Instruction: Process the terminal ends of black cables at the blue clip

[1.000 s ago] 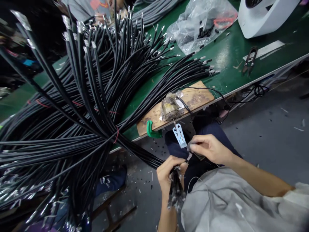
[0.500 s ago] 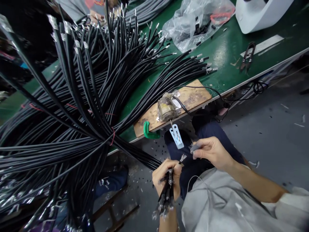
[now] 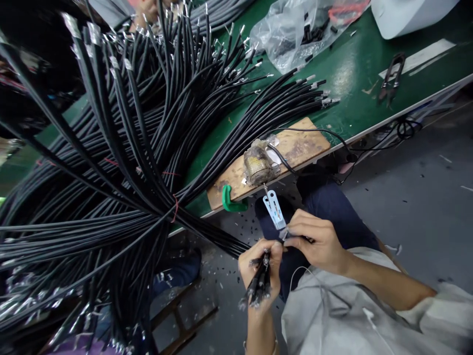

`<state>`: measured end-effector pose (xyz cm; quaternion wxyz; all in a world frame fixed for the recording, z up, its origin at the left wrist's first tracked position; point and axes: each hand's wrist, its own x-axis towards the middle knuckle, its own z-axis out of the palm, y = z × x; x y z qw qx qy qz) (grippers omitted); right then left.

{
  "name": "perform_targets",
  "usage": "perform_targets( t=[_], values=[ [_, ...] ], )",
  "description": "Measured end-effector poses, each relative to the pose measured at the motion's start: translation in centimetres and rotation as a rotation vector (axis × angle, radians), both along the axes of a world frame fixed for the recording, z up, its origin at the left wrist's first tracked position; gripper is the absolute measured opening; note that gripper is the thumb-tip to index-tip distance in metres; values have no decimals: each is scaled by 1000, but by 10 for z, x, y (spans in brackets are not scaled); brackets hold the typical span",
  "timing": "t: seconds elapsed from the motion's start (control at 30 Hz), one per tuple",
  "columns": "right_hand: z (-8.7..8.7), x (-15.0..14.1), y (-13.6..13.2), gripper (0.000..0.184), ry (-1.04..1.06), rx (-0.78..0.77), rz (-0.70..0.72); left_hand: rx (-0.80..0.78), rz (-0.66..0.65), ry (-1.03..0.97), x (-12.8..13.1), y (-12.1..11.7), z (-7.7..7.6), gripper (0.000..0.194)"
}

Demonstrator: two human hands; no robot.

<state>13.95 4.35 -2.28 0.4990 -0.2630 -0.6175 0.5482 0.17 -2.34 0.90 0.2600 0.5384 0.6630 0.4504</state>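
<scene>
My left hand is closed round a bundle of black cables, whose stripped ends hang out below the fingers. One cable end pokes up between thumb and forefinger. My right hand pinches the frayed wire strands at that end, its fingertips nearly touching the left thumb. Just above the fingertips hangs a light blue clothes peg, fixed to the shaft of a small tape-wrapped motor. The motor sits on a wooden board.
A green clamp grips the board at the edge of the green table. Many black cables spread over the left. Thread snips, a plastic bag and a white housing lie beyond. Another person's hand is at the back.
My right hand drew away from the cable end, then came back to the left hand and pinched the strands. The view shifted slightly. My left hand kept its hold on the bundle.
</scene>
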Motion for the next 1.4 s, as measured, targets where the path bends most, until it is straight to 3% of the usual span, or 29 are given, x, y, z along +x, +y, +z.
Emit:
perform_targets(
  t=[0.07, 0.17, 0.23, 0.3, 0.4, 0.53, 0.73, 0.93, 1.1, 1.27, 1.4],
  values=[
    [-5, -4, 2, 23, 63, -73, 51, -16, -74, -38, -5, 3, 2, 26],
    [-10, -5, 9, 38, 221, -452, 383, 40, -176, -102, -9, 9, 2, 13],
    [-9, -2, 17, 43, 250, -645, 553, 79, -181, -125, -9, 12, 0, 9],
    [-3, 2, 29, 42, 162, -699, 613, 96, -138, -126, -6, 14, -2, 13],
    [8, 2, 47, 43, 39, -680, 545, 103, -78, -136, 0, 15, -1, 22],
    [21, -13, 61, 54, 110, -685, 353, 213, -6, -208, 7, 12, 4, 26],
    [30, -32, 56, 53, 309, -838, 466, 303, 72, -290, 11, 19, -2, 25],
    [25, -32, 52, 46, 465, -931, 512, 230, 80, -241, 14, 30, -4, 25],
    [13, -28, 51, 53, 490, -963, 598, 207, 81, -248, 13, 28, 2, 28],
    [-6, -12, 51, 53, 471, -986, 491, 218, 55, -223, 13, 22, 3, 26],
    [-12, 9, 46, 47, 303, -859, 377, 236, -11, -184, 8, 15, 2, 20]
  ],
)
